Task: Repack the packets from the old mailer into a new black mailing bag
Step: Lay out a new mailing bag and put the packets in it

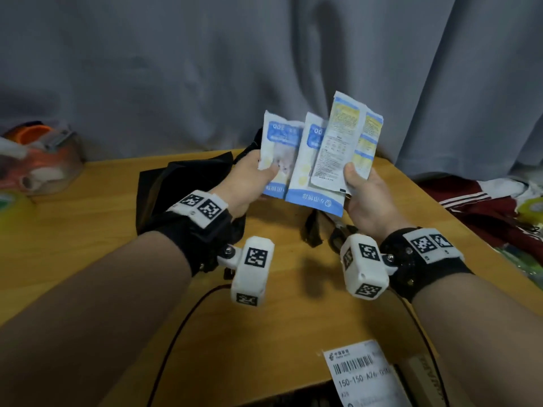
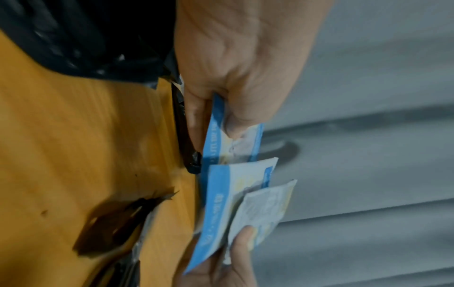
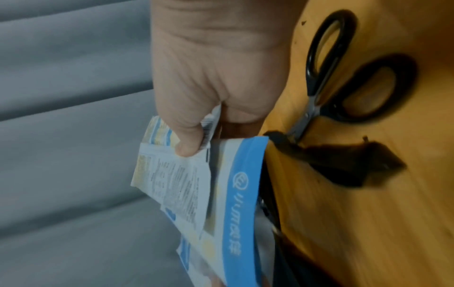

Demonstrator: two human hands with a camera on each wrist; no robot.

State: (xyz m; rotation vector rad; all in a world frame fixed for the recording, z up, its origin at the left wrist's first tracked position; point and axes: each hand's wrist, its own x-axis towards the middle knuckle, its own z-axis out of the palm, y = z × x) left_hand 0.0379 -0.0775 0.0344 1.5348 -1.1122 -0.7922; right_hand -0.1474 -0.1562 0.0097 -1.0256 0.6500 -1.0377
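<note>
Both hands hold a fan of blue-and-white packets above the wooden table [image 1: 88, 236]. My left hand [image 1: 263, 171] pinches the leftmost packet [image 1: 279, 148] [image 2: 233, 141] between thumb and fingers. My right hand [image 1: 354, 179] grips the other packets [image 1: 338, 142] [image 3: 172, 178] at their lower edge, thumb on top. One with a blue band [image 1: 311, 198] [image 3: 242, 194] lies between the two hands. A crumpled black mailing bag [image 1: 182, 183] [image 2: 73, 38] lies on the table under my left wrist. At the near edge sits a dark parcel with a white shipping label [image 1: 361, 374].
Black-handled scissors [image 3: 326, 77] [image 1: 338, 236] and a torn black strip [image 3: 349, 167] [image 1: 313, 230] lie on the table below the packets. A tape dispenser [image 1: 44, 154] and a green tape roll [image 1: 11, 207] stand at the left. Red clothing [image 1: 484, 207] lies off the right edge. A grey curtain [image 1: 264, 54] hangs behind.
</note>
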